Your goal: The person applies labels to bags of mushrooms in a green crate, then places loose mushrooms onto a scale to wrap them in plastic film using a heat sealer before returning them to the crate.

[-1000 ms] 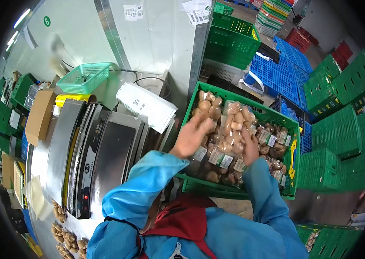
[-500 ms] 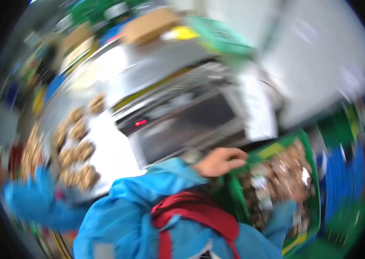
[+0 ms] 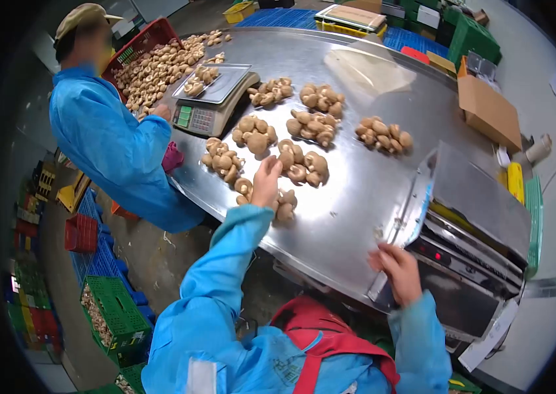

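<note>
My left hand (image 3: pixel 266 182) reaches over the steel table with fingers stretched out, right at a cluster of brown mushrooms (image 3: pixel 297 173). More mushrooms (image 3: pixel 285 205) lie partly hidden behind that hand. Several other mushroom heaps (image 3: pixel 255 134) are spread around and beyond it, and one heap (image 3: pixel 383 135) sits apart to the right. Over the table's front edge, my right hand (image 3: pixel 397 268) hovers with fingers loosely bent and apart, nothing in them. It is beside the wrapping machine (image 3: pixel 458 262), whose small red display is lit.
A co-worker in a blue gown (image 3: pixel 110 141) stands at the left by a scale (image 3: pixel 209 108) carrying a tray of mushrooms. Behind it, a red crate (image 3: pixel 153 41) spills loose mushrooms. A cardboard box (image 3: pixel 488 111) is at the right. Green crates (image 3: pixel 117 315) stand on the floor at left.
My view has swung left from the green crate of packed mushrooms to the table. Both hands have left the crate; the left is now at the mushrooms, the right beside the machine.
</note>
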The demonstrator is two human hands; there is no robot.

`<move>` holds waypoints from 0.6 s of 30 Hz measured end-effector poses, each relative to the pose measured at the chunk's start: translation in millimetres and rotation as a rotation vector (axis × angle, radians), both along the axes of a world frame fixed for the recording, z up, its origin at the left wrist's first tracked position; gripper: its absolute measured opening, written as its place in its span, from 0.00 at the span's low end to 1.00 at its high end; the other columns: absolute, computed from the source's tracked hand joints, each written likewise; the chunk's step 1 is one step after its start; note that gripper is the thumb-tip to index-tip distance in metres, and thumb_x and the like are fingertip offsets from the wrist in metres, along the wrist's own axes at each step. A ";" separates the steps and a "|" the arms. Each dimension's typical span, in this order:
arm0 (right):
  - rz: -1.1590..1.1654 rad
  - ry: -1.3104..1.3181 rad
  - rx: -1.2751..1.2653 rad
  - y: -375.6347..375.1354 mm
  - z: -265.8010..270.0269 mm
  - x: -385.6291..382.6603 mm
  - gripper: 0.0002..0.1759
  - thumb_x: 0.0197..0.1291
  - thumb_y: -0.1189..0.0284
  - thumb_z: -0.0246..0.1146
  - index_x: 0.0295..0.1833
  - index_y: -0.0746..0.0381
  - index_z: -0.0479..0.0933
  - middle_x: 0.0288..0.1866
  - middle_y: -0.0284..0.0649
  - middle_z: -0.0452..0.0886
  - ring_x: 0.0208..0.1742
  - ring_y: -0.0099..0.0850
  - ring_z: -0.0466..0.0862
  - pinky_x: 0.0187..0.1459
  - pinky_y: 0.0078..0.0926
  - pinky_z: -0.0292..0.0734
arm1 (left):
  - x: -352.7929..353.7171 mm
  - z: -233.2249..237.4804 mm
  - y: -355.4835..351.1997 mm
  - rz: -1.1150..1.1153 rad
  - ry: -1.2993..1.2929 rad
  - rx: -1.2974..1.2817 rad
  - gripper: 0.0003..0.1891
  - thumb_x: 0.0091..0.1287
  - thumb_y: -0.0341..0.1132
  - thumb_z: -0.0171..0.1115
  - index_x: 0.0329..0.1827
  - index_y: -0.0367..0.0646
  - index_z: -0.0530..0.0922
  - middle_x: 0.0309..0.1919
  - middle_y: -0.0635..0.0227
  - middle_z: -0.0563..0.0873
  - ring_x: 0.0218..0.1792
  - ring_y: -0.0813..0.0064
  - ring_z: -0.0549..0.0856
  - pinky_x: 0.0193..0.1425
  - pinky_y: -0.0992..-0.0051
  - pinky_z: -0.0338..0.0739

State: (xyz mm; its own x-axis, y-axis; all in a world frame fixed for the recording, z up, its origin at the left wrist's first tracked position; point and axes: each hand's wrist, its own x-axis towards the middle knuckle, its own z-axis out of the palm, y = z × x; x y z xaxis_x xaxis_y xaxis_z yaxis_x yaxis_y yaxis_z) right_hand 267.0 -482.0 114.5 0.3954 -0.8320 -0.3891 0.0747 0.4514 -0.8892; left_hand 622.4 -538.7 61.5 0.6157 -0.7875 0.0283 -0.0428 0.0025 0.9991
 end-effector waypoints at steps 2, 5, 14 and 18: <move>0.062 -0.024 0.020 -66.0 -43.5 65.6 0.27 0.63 0.72 0.58 0.64 0.76 0.63 0.51 0.49 0.78 0.49 0.32 0.80 0.49 0.27 0.75 | 46.6 -17.9 -34.4 -0.020 -0.118 0.147 0.27 0.66 0.44 0.56 0.59 0.29 0.70 0.53 0.48 0.78 0.54 0.61 0.78 0.59 0.70 0.70; 0.060 0.163 0.090 -143.2 -89.0 139.7 0.39 0.57 0.68 0.64 0.70 0.70 0.55 0.55 0.45 0.76 0.52 0.31 0.78 0.48 0.25 0.73 | 92.0 -56.9 -78.6 -0.151 -0.474 0.524 0.34 0.66 0.56 0.50 0.59 0.30 0.71 0.52 0.40 0.77 0.56 0.47 0.75 0.61 0.59 0.67; 0.018 0.160 -0.063 -184.0 -148.0 203.8 0.49 0.47 0.69 0.71 0.72 0.68 0.53 0.58 0.49 0.71 0.56 0.37 0.74 0.52 0.28 0.74 | 86.3 -70.8 -91.0 -0.235 -0.324 0.695 0.37 0.64 0.61 0.47 0.50 0.27 0.76 0.48 0.35 0.78 0.55 0.45 0.76 0.58 0.58 0.68; -0.027 0.254 -0.206 -178.9 -144.2 186.9 0.46 0.48 0.68 0.71 0.70 0.69 0.55 0.58 0.47 0.67 0.51 0.36 0.76 0.49 0.30 0.77 | 84.2 -74.5 -90.0 -0.280 -0.156 0.452 0.27 0.66 0.51 0.54 0.49 0.30 0.79 0.39 0.54 0.84 0.42 0.67 0.81 0.50 0.70 0.72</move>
